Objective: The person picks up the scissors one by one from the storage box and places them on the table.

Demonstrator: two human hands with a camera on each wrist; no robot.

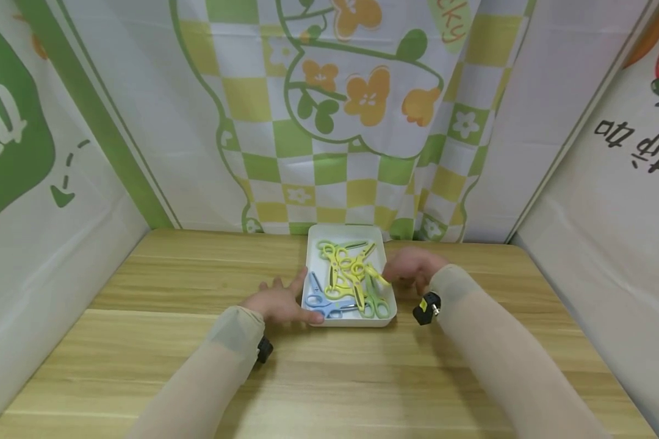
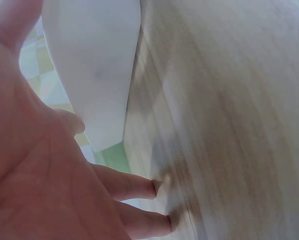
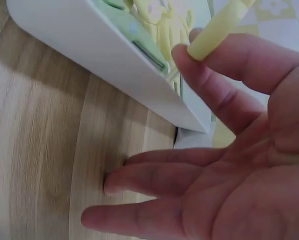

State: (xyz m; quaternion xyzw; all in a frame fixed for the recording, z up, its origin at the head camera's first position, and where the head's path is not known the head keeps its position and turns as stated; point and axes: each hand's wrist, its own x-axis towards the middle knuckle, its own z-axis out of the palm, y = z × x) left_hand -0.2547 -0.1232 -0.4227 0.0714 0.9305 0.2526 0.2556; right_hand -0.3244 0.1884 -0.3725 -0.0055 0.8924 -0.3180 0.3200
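Pinching a yellow piece [image 3: 217,32] between thumb and fingertip with the right hand [image 1: 412,267], with the other fingers held out loosely. Probably part of a pair of scissors; which end, cannot tell. Spread wide with the left hand [image 1: 277,303], thumb at the near-left corner of the white tray [image 1: 346,231], fingers along its left wall. Firm brace or light contact, cannot tell.

Just left of the right hand: the tray, on the wooden table [image 1: 329,378]. Inside, nearest to that hand: green scissors [image 1: 374,297]; farther left: a jumble of yellow scissors [image 1: 357,294]; beside the left thumb: blue scissors [image 1: 329,306].

Main risk, likely snagging: overlapping loops and blades close to the pinch, so possibly dragging a second pair along or flipping one over the right-hand rim. Also slipping, given so little caught at the fingertips on a smooth-looking surface. Possible tray skid or tilt towards the right hand with too slack a left-hand brace. Possible knock of the right wall by the low, outstretched fingers. Lesser worry: nudging the blue scissors with the left thumb.
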